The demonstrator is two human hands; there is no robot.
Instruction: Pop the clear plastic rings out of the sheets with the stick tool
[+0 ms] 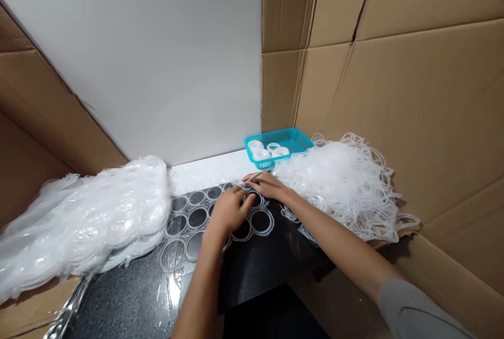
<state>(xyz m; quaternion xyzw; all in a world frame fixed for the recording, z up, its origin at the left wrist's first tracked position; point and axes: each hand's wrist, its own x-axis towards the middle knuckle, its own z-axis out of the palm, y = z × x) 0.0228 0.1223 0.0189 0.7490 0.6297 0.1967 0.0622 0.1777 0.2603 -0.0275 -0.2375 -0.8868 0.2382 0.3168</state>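
A clear plastic sheet with rows of round rings (198, 218) lies on the dark table in front of me. My left hand (230, 211) is over the sheet's right half, touching it, thumb apart from the bent fingers. Just beyond it, at the sheet's far right corner, my right hand (268, 185) is closed, with a thin pale strip (255, 177) showing at its fingers. Whether that strip is a tool or a piece of plastic I cannot make out. Both hands partly cover the rings beneath them.
Stacked ring sheets (118, 213) are piled at the left. A turquoise basket (301, 142) at the back holds several white ring stacks (261, 155). To the right lies a tangled heap of clear plastic rings and scraps (338, 181). Cardboard walls (413, 92) enclose the dark table (271, 265).
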